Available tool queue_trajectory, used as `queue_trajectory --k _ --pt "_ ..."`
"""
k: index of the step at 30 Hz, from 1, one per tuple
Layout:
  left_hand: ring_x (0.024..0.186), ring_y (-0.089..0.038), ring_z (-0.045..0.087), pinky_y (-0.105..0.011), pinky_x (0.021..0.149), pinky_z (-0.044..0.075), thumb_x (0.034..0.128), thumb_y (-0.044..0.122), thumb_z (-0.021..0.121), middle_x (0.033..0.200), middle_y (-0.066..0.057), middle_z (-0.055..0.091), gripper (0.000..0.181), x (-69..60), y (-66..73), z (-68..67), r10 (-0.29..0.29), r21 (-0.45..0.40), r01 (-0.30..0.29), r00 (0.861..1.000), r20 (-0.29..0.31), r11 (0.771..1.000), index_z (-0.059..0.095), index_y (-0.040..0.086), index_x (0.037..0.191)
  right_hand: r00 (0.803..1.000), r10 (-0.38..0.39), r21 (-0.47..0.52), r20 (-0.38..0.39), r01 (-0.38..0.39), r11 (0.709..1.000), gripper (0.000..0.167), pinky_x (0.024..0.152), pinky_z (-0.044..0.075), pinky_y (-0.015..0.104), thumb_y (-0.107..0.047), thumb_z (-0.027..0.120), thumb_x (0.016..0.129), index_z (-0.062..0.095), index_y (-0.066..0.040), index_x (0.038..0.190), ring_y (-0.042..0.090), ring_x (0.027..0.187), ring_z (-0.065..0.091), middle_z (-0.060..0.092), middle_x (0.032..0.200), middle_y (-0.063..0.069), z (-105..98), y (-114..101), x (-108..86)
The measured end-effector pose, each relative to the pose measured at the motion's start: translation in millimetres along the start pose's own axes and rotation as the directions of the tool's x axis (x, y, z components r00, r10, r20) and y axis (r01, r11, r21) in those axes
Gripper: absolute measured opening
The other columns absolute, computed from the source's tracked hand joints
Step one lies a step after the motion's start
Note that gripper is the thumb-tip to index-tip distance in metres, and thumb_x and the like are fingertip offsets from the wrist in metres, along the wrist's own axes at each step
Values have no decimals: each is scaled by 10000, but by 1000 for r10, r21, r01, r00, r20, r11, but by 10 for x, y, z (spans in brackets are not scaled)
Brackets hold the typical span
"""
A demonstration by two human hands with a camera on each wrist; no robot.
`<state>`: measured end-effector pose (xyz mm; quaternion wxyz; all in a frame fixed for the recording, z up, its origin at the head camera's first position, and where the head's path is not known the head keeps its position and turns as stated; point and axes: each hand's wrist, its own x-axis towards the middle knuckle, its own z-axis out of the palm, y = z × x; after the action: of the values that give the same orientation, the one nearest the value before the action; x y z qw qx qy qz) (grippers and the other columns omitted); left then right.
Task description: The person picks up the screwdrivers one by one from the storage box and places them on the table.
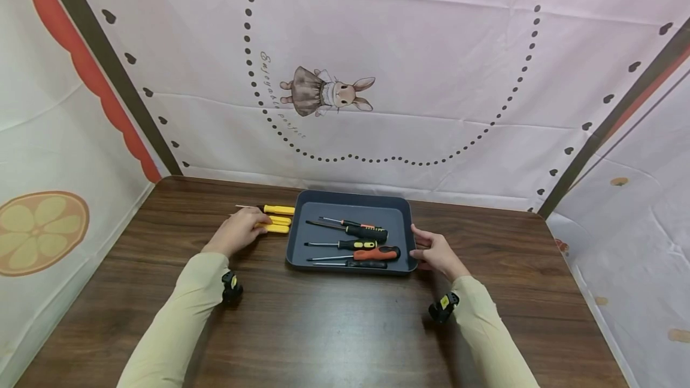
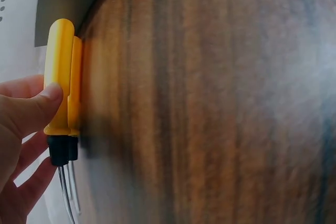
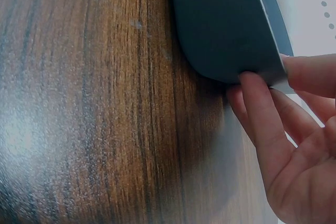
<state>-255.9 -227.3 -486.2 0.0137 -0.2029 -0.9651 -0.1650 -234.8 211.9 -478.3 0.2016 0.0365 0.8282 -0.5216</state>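
While the right hand (image 1: 435, 254) grips the tray (image 1: 345, 205), the left hand (image 1: 237, 232) pinches yellow screwdrivers (image 2: 62, 59), likely light, best handle-held

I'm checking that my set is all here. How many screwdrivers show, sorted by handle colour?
Yellow screwdrivers: 3
Orange-and-black screwdrivers: 2
Black screwdrivers with yellow markings: 2
Plain black screwdriver: 1
Total: 8
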Motion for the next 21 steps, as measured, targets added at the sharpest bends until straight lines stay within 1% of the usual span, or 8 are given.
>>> queue_trajectory --k 12,16,21 --pt "935 -279 579 -447 819 458 825 85 650 990 -93 631 175 -20 -9 88 1 13 -1 1000 3 1000 682 63 995 1000 4 11 5 -4 1000 657 727 519 431 22 589 837 316 -139 1413 386 1233 388 370 1359 271 2 1 3" --pt "945 -288 575 -451 826 455 820 85 656 997 -98 631 179 -25 3 96 1 22 -1 1000 1 1000 684 59 995 1000 2 13 5 -2 1000 659 722 521 427 24 591 835 317 -139 1412 386 1230 391 370 1358 273 3 10 5" --pt "938 -279 578 -447 824 456 814 94 665 990 -94 631 185 -23 12 88 2 30 -2 1000 2 1000 681 62 996 1000 -10 17 1 10 1000 657 700 526 416 30 592 831 324 -129 1409 385 1196 431 389 1338 282 4 15 5"
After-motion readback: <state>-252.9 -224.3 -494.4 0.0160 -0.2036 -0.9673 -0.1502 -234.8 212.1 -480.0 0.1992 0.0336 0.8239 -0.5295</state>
